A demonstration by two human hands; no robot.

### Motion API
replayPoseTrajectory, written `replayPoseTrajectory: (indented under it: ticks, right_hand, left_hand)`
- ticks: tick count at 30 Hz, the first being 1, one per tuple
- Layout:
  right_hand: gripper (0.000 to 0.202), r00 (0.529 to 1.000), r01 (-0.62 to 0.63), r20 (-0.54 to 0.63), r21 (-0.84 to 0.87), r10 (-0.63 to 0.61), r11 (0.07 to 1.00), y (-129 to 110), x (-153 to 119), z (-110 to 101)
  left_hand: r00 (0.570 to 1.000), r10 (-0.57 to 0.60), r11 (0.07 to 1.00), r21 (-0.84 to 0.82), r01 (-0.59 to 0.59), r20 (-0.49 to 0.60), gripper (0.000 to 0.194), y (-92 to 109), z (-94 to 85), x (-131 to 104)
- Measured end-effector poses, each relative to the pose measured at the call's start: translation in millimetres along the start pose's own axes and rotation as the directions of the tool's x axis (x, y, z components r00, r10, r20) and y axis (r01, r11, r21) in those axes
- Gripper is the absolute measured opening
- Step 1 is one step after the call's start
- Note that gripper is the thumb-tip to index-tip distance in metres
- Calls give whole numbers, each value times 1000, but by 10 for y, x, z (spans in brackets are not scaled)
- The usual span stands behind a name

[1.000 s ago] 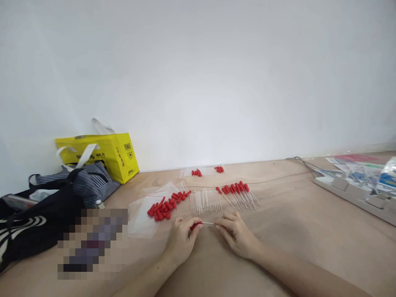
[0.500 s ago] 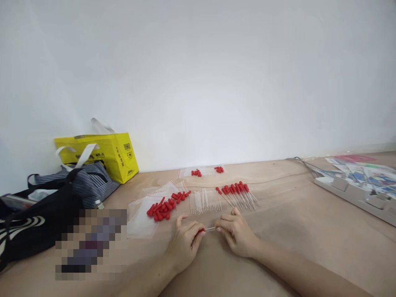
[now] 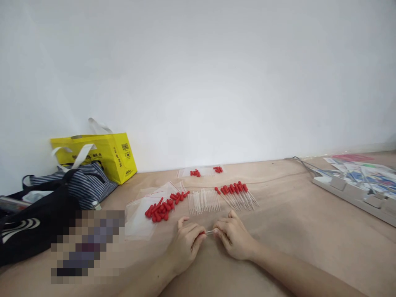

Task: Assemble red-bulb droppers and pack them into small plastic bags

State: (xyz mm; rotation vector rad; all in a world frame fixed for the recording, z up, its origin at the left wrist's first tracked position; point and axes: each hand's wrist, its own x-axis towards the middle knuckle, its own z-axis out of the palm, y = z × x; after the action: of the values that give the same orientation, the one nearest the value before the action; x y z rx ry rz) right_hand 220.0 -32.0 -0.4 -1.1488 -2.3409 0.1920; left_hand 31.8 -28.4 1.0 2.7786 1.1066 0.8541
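Red bulb was mostly buried in the left hand, thumb and fingers pinched tight around it, with one finger sticking up loose. Right hand had its fingertips closed on the other end of a thin clear tube, so only a short bit showed between the two hands, pretty much level, just above or on the near middle of the brownish tabletop; couldn't tell which. Tube met bulb at the left fingers, but how far in it went was hidden. Just beyond the hands sat a row of clear tubes, with a pile of loose red bulbs left of it, partly on some clear plastic bags. Right of the row lay a bunch of red-topped droppers, bulbs pointing to the far side. Farther back, near the wall, was another clear bag with more red bits. Yellow bag stood far left, white power strip off right.
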Motion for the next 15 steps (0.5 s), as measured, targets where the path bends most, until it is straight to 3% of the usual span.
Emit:
replayPoseTrajectory:
  ticks: [5,9,13,15]
  right_hand:
    - [28,998,-44,37,86,41,995,34,41,-17]
    - [21,999,-21,29,162,16,987,50,34,-42]
    - [15,998,25,-61,29,-23,999,63,3,-75]
    - [16,990,-27,-137,-58,19,998,110,11,-78]
  left_hand:
    - [1000,9,1000,-17,-9,-24,17,-52,-38,27]
    - [993,101,994,55,-97,-68,32,-118,-32,11]
    - [997,51,997,62,-47,-65,29,-148,-31,8]
    - [997,-25,995,93,32,-79,30,-167,-61,23]
